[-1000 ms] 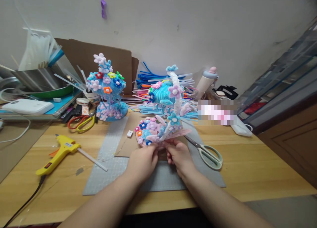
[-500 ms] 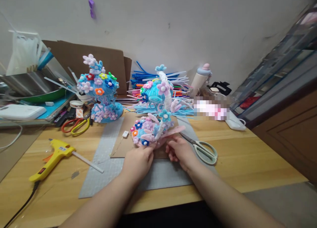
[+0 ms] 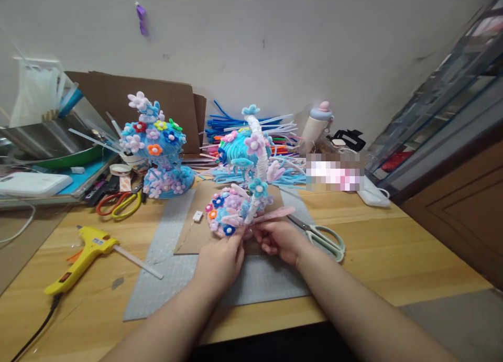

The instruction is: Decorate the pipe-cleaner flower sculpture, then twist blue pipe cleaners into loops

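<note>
In the head view, a pipe-cleaner flower decoration (image 3: pixel 258 163) stands upright on a brown cardboard sheet (image 3: pixel 188 241). It has a curved white stem, a hanging blue shade and a round base (image 3: pixel 220 210) covered in small flowers. My left hand (image 3: pixel 220 257) has its fingers closed on the front edge of that base. Beside it, my right hand (image 3: pixel 283 241) is closed around a pale pink pipe cleaner (image 3: pixel 277 214), whose looped end sticks out to the right. The fingertips of both hands are partly hidden.
Green-handled scissors (image 3: pixel 328 241) lie right of my right hand. To the left are a yellow glue gun (image 3: pixel 84 257) with its cord and red-yellow scissors (image 3: pixel 126 204). A second flower decoration (image 3: pixel 153 147) stands behind, near bundled pipe cleaners (image 3: pixel 223 123) and a bottle (image 3: pixel 316 129).
My right hand has shifted slightly left, closer to the base, bringing the pink pipe cleaner along. My left hand stays at the base's front edge. The camera view has moved a little.
</note>
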`<action>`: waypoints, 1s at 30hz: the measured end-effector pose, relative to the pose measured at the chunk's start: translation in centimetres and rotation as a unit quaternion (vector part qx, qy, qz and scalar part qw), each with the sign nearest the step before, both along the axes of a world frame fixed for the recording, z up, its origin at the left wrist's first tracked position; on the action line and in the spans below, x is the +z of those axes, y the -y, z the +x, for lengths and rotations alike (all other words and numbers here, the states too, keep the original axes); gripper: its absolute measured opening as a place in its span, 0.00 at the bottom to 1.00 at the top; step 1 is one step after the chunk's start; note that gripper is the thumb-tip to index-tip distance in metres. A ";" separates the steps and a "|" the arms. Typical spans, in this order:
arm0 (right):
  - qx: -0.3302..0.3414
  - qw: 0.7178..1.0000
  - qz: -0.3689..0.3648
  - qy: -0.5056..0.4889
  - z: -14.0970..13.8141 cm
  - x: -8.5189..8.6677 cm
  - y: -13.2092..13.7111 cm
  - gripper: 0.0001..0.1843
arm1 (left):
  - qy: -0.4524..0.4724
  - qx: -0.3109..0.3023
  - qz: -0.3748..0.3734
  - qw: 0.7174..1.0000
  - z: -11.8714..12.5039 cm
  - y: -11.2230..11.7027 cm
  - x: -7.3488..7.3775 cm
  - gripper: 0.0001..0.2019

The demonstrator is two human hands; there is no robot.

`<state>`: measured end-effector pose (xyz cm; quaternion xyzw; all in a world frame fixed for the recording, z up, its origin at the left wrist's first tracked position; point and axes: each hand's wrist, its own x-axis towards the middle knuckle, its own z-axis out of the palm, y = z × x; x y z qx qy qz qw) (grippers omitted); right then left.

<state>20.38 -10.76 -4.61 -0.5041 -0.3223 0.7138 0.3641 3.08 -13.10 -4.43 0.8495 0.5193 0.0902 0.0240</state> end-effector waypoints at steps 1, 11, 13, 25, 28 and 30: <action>0.001 1.000 0.002 0.004 0.0 0.0 0.0 0.07 | -0.001 0.000 0.001 1.000 0.0 0.0 0.0 0.22; 0.039 0.999 0.013 0.022 0.2 -0.5 -0.2 0.08 | 0.016 -0.005 0.004 1.000 0.0 0.0 -0.2 0.18; 0.043 0.998 0.025 0.027 0.2 -0.5 -0.2 0.09 | 0.032 0.005 -0.002 0.999 0.1 0.1 -0.1 0.15; 0.032 0.995 0.090 0.041 -0.1 -1.0 0.0 0.12 | 0.012 0.004 0.196 0.981 1.7 -0.6 -0.4 0.11; 0.036 0.995 0.088 0.033 0.2 -1.2 0.0 0.10 | -0.005 -0.022 0.253 0.967 2.0 -1.0 -0.4 0.11; 0.037 0.995 0.085 0.026 0.4 -1.2 0.0 0.09 | -0.011 -0.019 0.267 0.963 2.0 -1.1 -0.5 0.11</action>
